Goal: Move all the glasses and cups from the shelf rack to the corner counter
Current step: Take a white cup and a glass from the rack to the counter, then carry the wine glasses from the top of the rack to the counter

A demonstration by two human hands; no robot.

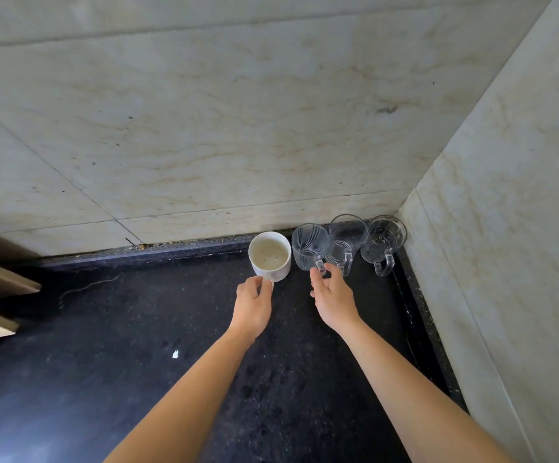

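Observation:
A white ceramic cup (269, 254) stands upright on the black counter (137, 329) by the back wall. My left hand (254, 304) grips its handle from the near side. To its right stands a clear glass mug with curved lines (309, 246); my right hand (333, 297) pinches its handle. Two more clear glass mugs (346, 240) (383, 240) stand in a row further right, the last one in the corner. All handles point toward me.
Marble-look tiled walls (238, 128) meet at the corner on the right (505, 228). Wooden edges (0, 282) jut in at the left. A small white speck (175, 354) lies on the counter.

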